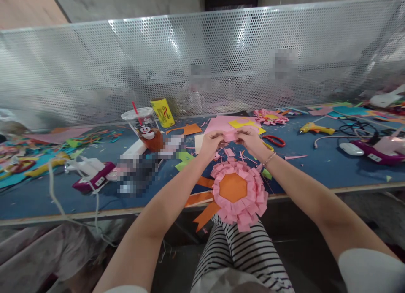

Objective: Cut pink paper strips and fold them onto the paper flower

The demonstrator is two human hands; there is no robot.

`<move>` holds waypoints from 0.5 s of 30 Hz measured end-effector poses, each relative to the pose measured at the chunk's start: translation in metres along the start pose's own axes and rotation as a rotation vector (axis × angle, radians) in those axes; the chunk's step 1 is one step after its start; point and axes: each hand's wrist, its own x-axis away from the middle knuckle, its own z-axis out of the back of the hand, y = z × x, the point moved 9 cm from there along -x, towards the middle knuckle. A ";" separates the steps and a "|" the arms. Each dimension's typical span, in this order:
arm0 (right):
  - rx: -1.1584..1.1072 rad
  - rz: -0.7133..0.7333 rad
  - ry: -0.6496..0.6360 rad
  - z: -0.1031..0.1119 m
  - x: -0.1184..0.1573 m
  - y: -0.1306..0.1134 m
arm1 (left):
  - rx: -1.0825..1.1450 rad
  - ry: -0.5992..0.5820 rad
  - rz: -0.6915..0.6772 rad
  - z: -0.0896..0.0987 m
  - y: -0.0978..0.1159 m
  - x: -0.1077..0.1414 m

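Observation:
Between my two hands a small strip of pink paper (230, 136) is stretched above the table. My left hand (214, 142) pinches its left end, and my right hand (249, 139) pinches its right end. Nearer to me lies a large pink paper rosette (221, 207) with an orange hexagon (233, 188) in its middle and orange ribbon tails (207, 215) toward the left. It overhangs the table's front edge. Behind my hands are a pink sheet (215, 123) and a yellow cut piece (245, 123). Red-handled scissors (274, 141) lie just right of my right hand.
A plastic cup (147, 130) with a red straw and a yellow box (163, 112) stand at the left. Rightward are a yellow glue gun (317, 128), cables and a purple power strip (379, 153). A perforated metal screen (126, 69) rises behind the table.

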 end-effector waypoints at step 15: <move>-0.067 0.016 -0.013 -0.002 0.006 -0.008 | 0.028 -0.076 -0.007 -0.006 0.003 0.004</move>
